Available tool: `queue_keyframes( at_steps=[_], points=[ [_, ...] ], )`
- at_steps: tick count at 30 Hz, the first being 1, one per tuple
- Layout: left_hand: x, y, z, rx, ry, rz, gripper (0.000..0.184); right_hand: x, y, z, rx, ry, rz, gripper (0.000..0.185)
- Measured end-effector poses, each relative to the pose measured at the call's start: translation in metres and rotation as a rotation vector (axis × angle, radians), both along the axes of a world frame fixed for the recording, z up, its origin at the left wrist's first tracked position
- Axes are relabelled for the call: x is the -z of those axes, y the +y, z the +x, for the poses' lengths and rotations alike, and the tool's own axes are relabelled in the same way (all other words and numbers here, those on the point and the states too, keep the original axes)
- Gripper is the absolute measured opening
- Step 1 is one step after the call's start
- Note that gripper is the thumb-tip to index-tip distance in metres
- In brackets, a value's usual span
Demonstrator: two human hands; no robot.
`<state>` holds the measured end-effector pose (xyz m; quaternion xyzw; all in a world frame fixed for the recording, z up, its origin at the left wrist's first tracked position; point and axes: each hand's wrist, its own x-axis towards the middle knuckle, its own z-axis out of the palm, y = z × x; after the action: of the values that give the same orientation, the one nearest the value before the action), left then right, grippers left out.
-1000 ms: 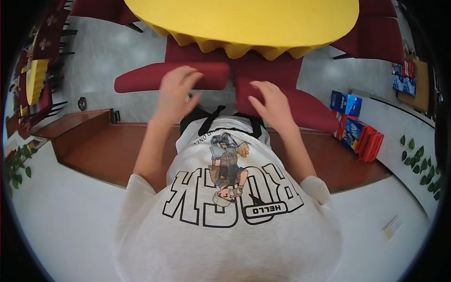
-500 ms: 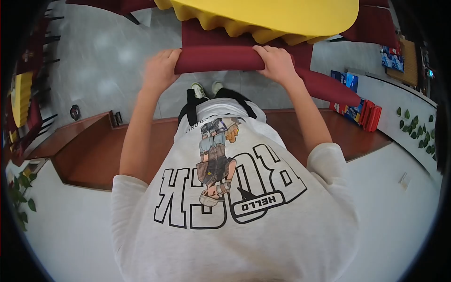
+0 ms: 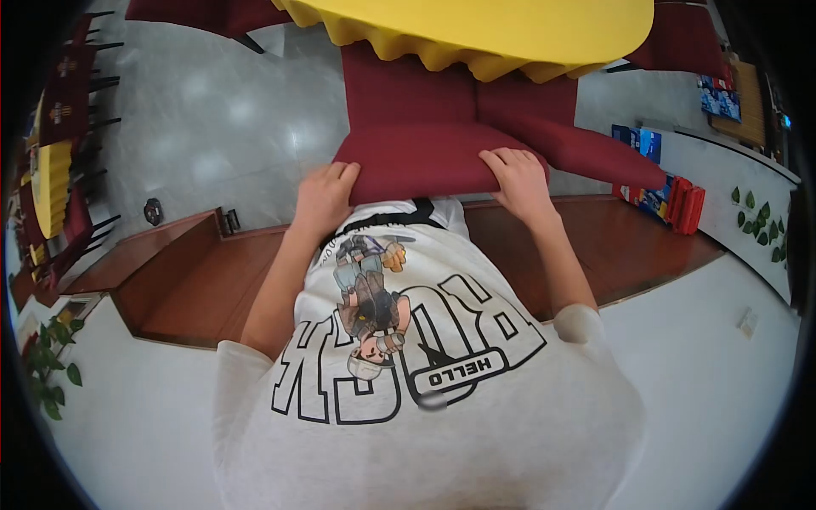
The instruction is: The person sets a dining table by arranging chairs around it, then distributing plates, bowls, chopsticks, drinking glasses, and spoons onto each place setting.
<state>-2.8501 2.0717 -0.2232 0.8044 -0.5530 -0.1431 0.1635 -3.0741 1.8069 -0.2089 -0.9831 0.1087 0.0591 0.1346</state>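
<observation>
A dark red upholstered chair (image 3: 425,153) stands in front of my body, its backrest tipped toward me and its seat reaching under the yellow tablecloth (image 3: 501,30). My left hand (image 3: 327,197) grips the left end of the backrest's top edge, thumb on the upholstery and other fingers partly hidden. At the right end, my right hand (image 3: 520,183) is closed over the same edge. The backrest's lower edge lies against or just before my white shirt (image 3: 408,340); I cannot tell which. A second red chair (image 3: 595,153) stands beside it on the right.
More red chairs (image 3: 684,38) are around the table. Blue boxes (image 3: 636,143) and red packages (image 3: 684,204) stand near a white partition (image 3: 714,161) on the right. Behind me runs a brown wooden ledge (image 3: 212,280). Grey tiled floor (image 3: 212,119) spreads to the left.
Both hands have drawn the chair's backrest toward my body, and more of its seat now shows from under the tablecloth. My feet are now hidden behind it.
</observation>
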Motion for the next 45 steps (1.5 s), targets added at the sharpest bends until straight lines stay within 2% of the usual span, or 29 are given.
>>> queue_keyframes(
  at_steps=[1,5,9,11,12,13,16,18,21,23,24,26,27,29,30,31,33,34,36,38,40,41,42,43,45],
  points=[
    [0.002,0.002,0.0,0.008,-0.015,-0.029,0.05,-0.001,0.002,0.001,0.0,0.0,0.002,0.064],
    [-0.003,0.0,0.011,0.123,0.092,0.061,0.041,-0.014,0.032,0.022,0.014,0.045,0.049,0.071],
    [-0.018,0.005,0.031,0.325,0.014,0.105,0.049,-0.018,0.084,0.077,-0.047,0.034,0.168,0.071],
    [-0.037,0.018,0.053,0.335,0.1,0.193,0.052,-0.016,0.119,0.111,-0.096,0.027,0.192,0.071],
    [-0.046,0.026,0.064,0.28,0.159,0.114,0.044,-0.016,0.133,0.122,-0.098,0.027,0.182,0.071],
    [-0.047,0.04,0.081,0.281,0.153,0.102,0.044,-0.016,0.147,0.137,-0.094,0.065,0.186,0.07],
    [-0.051,0.08,0.141,0.21,0.198,-0.123,0.016,-0.02,0.172,0.161,-0.03,0.091,0.156,0.069],
    [-0.045,0.107,0.181,0.148,0.227,-0.147,0.015,-0.023,0.175,0.165,0.013,0.099,0.132,0.069],
    [-0.037,0.139,0.228,0.067,0.236,-0.166,0.02,-0.026,0.19,0.166,0.111,0.171,0.031,0.074],
    [-0.043,0.149,0.259,0.08,0.216,-0.088,0.023,-0.019,0.203,0.166,0.305,0.285,-0.192,0.076],
    [-0.043,0.151,0.271,0.096,0.198,-0.101,0.023,-0.01,0.209,0.162,0.323,0.266,-0.202,0.076],
    [-0.037,0.155,0.286,0.089,0.26,-0.055,0.026,0.008,0.219,0.16,0.461,0.399,-0.42,0.079],
    [-0.034,0.153,0.294,0.097,0.247,-0.067,0.026,-0.004,0.222,0.179,0.471,0.386,-0.428,0.079],
    [-0.029,0.149,0.309,0.164,0.264,0.009,0.019,-0.054,0.234,0.231,0.735,0.762,-0.094,0.083],
    [-0.025,0.147,0.316,0.197,0.282,0.028,0.014,-0.061,0.228,0.253,0.757,0.836,0.067,0.083],
    [-0.028,0.145,0.327,0.227,0.297,0.05,0.012,-0.045,0.216,0.267,0.747,0.82,0.063,0.083],
    [-0.032,0.144,0.348,0.303,0.316,-0.009,0.015,0.02,0.19,0.291,0.727,0.347,1.05,0.077],
    [-0.032,0.144,0.364,0.302,0.326,-0.025,0.015,0.047,0.186,0.33,0.711,0.216,1.184,0.069],
    [-0.024,0.15,0.398,0.287,0.345,-0.029,0.016,0.077,0.176,0.422,0.567,0.247,0.956,0.061],
    [-0.009,0.159,0.449,0.122,0.423,-0.061,0.013,0.065,0.17,0.52,0.267,0.184,0.446,0.053],
    [-0.013,0.17,0.503,-0.143,0.304,0.159,0.012,0.064,0.16,0.615,0.303,-0.002,0.57,0.051],
    [-0.016,0.178,0.534,-0.154,0.161,0.087,0.011,0.062,0.155,0.663,0.302,-0.081,0.674,0.05],
    [-0.02,0.183,0.56,-0.164,0.027,0.016,0.011,0.056,0.153,0.71,0.252,-0.232,0.669,0.05],
    [-0.033,0.184,0.583,-0.162,0.05,0.037,0.011,0.05,0.155,0.757,0.264,-0.346,0.662,0.051],
    [-0.06,0.181,0.628,-0.324,-0.16,-0.119,0.018,0.025,0.163,0.842,0.27,-0.452,0.561,0.058]
  ],
)
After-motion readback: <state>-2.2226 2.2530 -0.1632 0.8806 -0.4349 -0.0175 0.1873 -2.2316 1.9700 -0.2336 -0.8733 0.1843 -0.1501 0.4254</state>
